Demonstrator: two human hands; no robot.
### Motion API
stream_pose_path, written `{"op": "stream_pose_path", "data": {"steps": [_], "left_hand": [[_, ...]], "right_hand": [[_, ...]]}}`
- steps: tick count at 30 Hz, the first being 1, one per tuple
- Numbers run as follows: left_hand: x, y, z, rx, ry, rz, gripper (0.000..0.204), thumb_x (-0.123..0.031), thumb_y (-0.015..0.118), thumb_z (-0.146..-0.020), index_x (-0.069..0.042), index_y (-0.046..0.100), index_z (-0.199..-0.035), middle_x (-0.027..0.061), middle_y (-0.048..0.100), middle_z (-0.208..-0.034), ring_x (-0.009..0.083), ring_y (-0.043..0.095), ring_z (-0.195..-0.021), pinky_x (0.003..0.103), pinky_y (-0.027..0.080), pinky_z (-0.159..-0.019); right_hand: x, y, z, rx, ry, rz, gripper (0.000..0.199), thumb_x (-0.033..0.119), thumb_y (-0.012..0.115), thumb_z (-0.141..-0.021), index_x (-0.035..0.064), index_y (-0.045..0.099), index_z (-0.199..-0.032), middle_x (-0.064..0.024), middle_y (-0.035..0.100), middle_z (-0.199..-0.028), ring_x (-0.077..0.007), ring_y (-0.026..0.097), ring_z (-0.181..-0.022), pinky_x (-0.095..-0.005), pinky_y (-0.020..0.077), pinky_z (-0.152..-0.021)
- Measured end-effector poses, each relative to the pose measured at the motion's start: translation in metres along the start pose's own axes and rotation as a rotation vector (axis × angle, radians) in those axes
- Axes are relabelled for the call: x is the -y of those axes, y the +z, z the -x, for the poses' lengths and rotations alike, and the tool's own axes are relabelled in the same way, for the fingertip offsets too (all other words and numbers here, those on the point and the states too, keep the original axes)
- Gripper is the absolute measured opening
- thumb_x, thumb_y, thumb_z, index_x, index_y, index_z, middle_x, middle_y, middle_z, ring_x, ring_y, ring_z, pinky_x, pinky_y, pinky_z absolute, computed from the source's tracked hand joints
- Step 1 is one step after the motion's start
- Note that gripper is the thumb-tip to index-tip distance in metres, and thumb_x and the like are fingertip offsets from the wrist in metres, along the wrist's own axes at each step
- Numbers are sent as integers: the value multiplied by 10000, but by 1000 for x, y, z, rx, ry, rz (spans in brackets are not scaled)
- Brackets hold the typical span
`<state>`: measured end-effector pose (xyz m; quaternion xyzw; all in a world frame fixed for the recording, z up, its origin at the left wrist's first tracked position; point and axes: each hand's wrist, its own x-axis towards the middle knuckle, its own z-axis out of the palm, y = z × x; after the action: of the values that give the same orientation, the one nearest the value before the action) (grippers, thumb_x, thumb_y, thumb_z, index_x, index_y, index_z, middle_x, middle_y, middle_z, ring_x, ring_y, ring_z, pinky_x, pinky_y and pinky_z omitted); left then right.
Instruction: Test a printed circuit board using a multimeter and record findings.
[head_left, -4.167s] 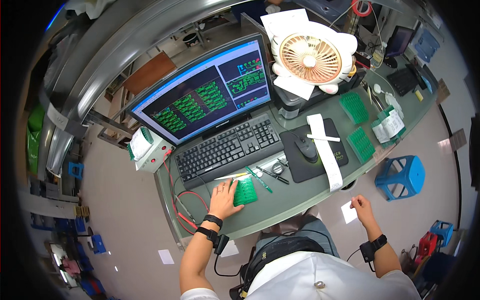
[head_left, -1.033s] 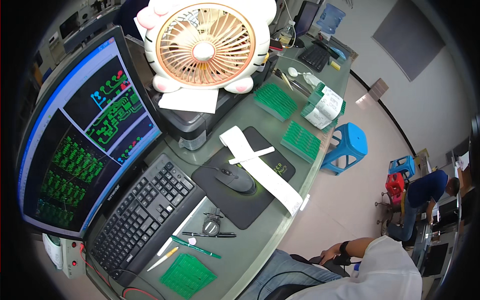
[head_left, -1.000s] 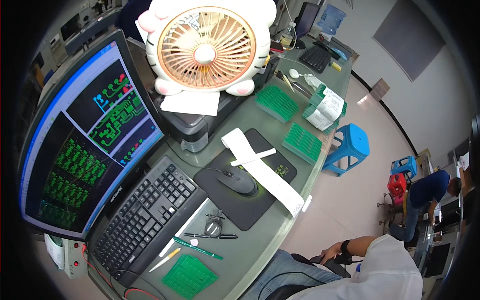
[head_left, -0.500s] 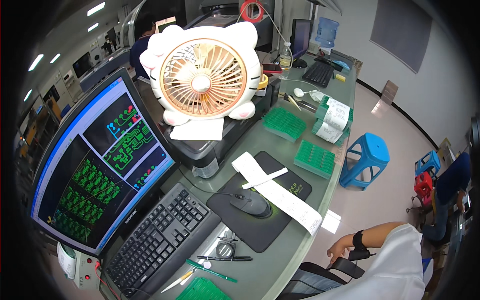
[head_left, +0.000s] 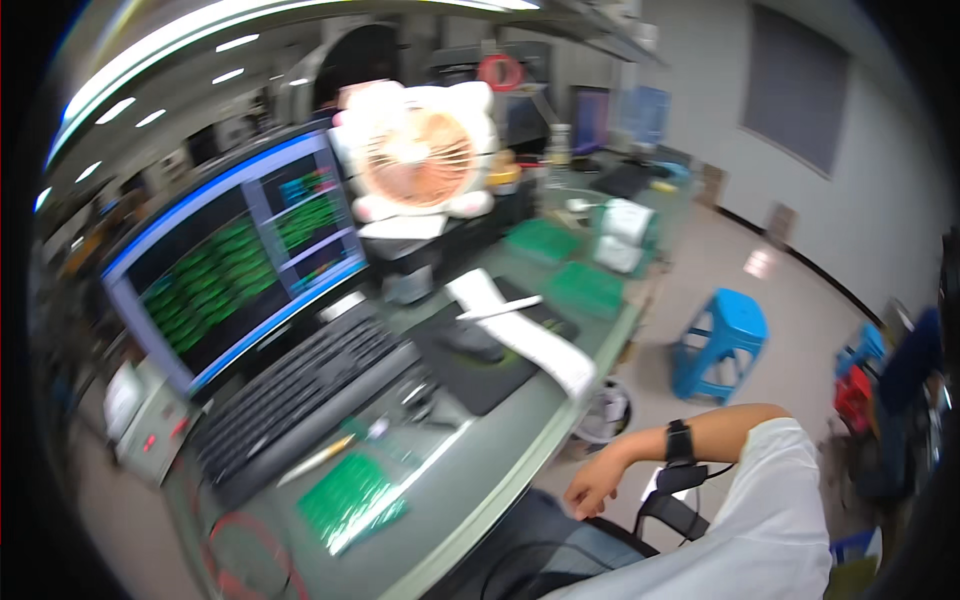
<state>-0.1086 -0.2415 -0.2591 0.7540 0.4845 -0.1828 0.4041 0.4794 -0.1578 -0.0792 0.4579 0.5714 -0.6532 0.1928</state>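
My right hand (head_left: 597, 484) hangs beside the table's front edge, above my legs. Its fingers are loosely bent and apart, with nothing seen in them. A black strap (head_left: 680, 443) with a cable goes round that wrist. My left hand is out of view. On the table, nearest to me, lies a green circuit board panel (head_left: 350, 500). Beyond it are a yellow-and-white pen-like tool (head_left: 318, 458) and a black keyboard (head_left: 300, 390). A mouse (head_left: 472, 342) rests on a black mouse pad (head_left: 450, 372), partly under a long white paper strip (head_left: 535, 350).
A monitor (head_left: 225, 265) showing green board layouts stands at left, beside a white fan (head_left: 420, 150). More green panels (head_left: 585, 290) lie farther along the table. On the floor at right is a blue stool (head_left: 722, 340); a bin (head_left: 605, 412) stands beside the table.
The view has swung and blurred, bringing more of the near table and a red cable into sight. My right hand now appears lower and farther left, still off the table.
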Motion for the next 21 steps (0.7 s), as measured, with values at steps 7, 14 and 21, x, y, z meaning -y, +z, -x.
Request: {"op": "stream_pose_path", "data": {"steps": [7, 14, 21], "left_hand": [[-98, -74, 38, -36, 150, 133, 518, -458, 389, -955, 6, 569, -1099, 194, 623, -977, 392, 578, -927, 388, 448, -872], [-164, -145, 123, 44, 558, 819, 386, -314, 402, -988, 13, 554, -1124, 76, 634, -937, 137, 609, -899, 299, 461, -841], [-145, -269, 79, -1212, -260, -30, 449, -455, 450, -910, -25, 503, -1027, 160, 661, -747, 353, 647, -697, 453, 495, -611]], "right_hand": [[121, 18, 46, -317, -529, -72, 240, 256, 516, -950, 34, 577, -1017, -58, 653, -903, -127, 644, -801, -269, 508, -706], [221, -39, -28, -1012, -796, 718, 184, 221, 591, -864, 73, 587, -973, -100, 630, -869, -256, 624, -786, -365, 498, -701], [258, -103, -95, -1210, -489, 941, 185, 134, 525, -815, 57, 580, -975, -136, 561, -1024, -332, 604, -944, -453, 508, -756]]}}
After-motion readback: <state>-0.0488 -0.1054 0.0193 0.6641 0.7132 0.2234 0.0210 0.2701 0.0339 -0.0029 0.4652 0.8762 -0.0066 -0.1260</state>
